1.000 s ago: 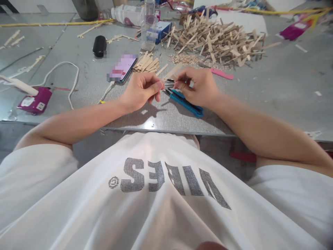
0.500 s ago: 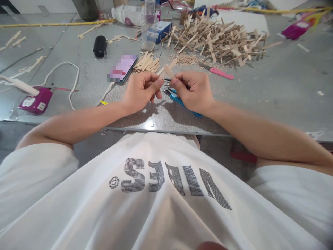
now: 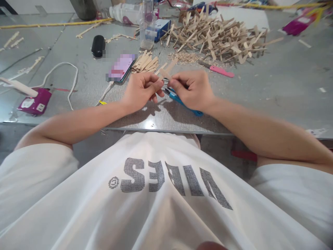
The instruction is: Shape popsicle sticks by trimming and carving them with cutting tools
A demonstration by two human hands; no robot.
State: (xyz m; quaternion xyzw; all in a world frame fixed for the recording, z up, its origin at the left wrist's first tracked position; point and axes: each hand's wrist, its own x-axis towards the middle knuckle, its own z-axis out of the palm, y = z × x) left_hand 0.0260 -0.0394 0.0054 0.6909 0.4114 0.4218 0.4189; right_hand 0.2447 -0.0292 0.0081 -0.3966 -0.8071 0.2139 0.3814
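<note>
— How are the two hands set?

— Both forearms come in low over the near edge of the grey table (image 3: 260, 90) and meet in the middle. The left hand (image 3: 142, 91) is curled, knuckles up, thumb and forefinger pinched together at the right of the fist. The right hand (image 3: 192, 89) mirrors it, fingers folded under, thumb pressed toward the forefinger, wrist bent slightly inward.

— What do they grip?

— A small wooden stick (image 3: 164, 73), clamped between both pinches. It pokes up and away from the fingertips, tilted. A bit of dark metal shows just between the two hands, too small to name.

— And around that grip?

— Right under it, partly beneath the right hand, lie blue-handled pliers (image 3: 182, 101) on the table, tips pointing toward the left hand. Just beyond the fingertips is a small bundle of flat wooden sticks (image 3: 145, 63), with a phone (image 3: 121, 67) to the left of that. Farther beyond and to the right sit a pink-handled cutter (image 3: 218, 71) and a big heap of wooden sticks (image 3: 215, 36). Well off to the left, a white cable (image 3: 73, 80) loops near a magenta box (image 3: 35, 103).
</note>
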